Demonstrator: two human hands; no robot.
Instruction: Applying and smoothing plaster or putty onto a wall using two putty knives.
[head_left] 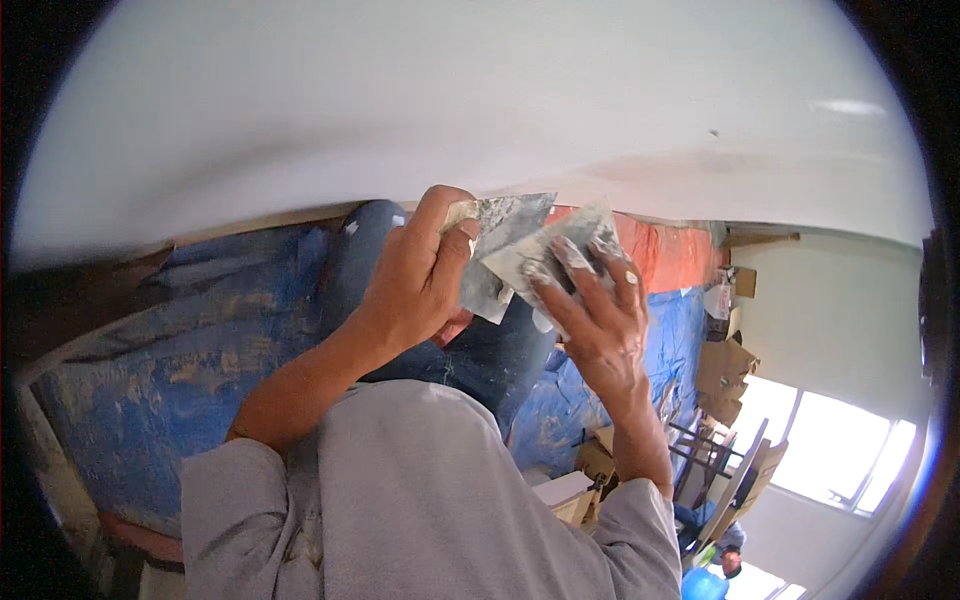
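In front of my chest, my left hand [425,265] is closed around the pale edge of a putty-smeared scraper [508,215], thumb on top. My right hand [600,325] grips a second flat scraper [540,245], its fingers spread over the blade and spotted with white putty. The two blades overlap, the right one lying across the left one; whether they touch I cannot tell. Grey and white putty coats both. Just beyond my hands runs the lower edge of a smooth white wall [480,100].
A stained blue sheet [200,380] covers the floor, with an orange sheet [680,257] at the right. Cardboard boxes [725,367] and stacked furniture [740,480] stand along the right side. Bright windows [830,440] lie beyond. Another person [732,550] is at lower right, near a blue round object [705,583].
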